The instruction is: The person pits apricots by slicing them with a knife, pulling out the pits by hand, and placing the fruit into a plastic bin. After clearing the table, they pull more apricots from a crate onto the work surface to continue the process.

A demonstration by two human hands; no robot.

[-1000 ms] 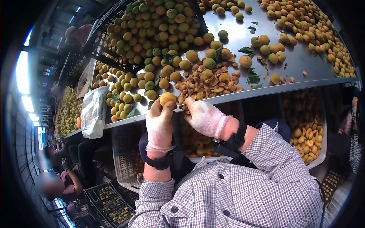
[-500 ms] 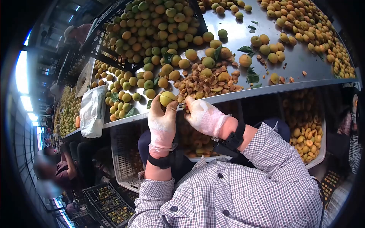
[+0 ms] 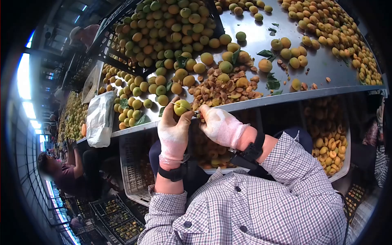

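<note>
My left hand (image 3: 173,132), in a whitish glove with bare fingertips, holds a yellow-green fruit (image 3: 182,107) between thumb and fingers at the metal table's front edge. Just to its right, my gloved right hand (image 3: 219,123) is closed around a small tool (image 3: 197,114), mostly hidden by the fingers. A thin blade or wire shows against the fruit. Behind both hands lies a heap of brownish fruit pieces (image 3: 220,87), with whole fruits and leaves around it.
A black crate (image 3: 107,53) full of fruit leans on the metal table (image 3: 318,89). A white cloth (image 3: 100,118) hangs over the edge at left. Under the table, a white basket (image 3: 346,157) holds halved fruit. Co-workers (image 3: 67,171) sit at far left.
Both my hands keep nearly the same place. The fruit has turned slightly in my left hand. At the left, a co-worker's head and body have shifted.
</note>
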